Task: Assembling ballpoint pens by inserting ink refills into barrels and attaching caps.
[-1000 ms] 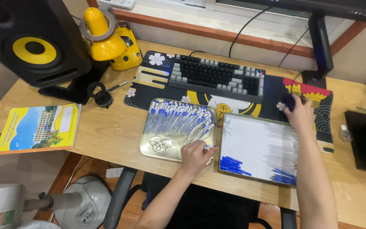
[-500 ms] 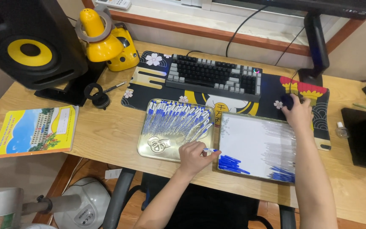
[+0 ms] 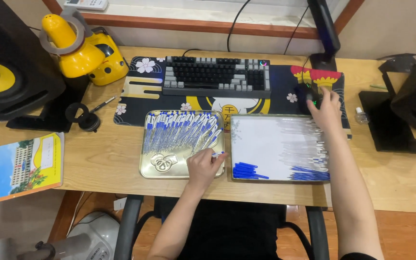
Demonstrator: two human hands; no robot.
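Observation:
My left hand (image 3: 204, 166) rests on the right edge of a gold metal tray (image 3: 161, 164) and pinches a blue-capped pen (image 3: 218, 154). That tray holds a row of several blue and white pens (image 3: 181, 131). To its right lies a white tray (image 3: 261, 144) with loose blue caps (image 3: 247, 171) at its front left and clear pen barrels (image 3: 306, 147) on its right side. My right hand (image 3: 324, 108) reaches past the white tray and covers a black computer mouse (image 3: 306, 92) on the patterned desk mat (image 3: 145, 91).
A grey and black keyboard (image 3: 215, 77) lies on the mat behind the trays. A black and yellow speaker (image 3: 10, 72), a yellow lamp (image 3: 80, 48) and a colourful book (image 3: 18, 166) are at the left. A monitor stand (image 3: 326, 38) and black equipment (image 3: 405, 110) are at the right.
The head camera has shifted, so the desk sits further right and lower in view. My left hand stays at the gold tray's right edge with the pen; my right hand stays on the mouse.

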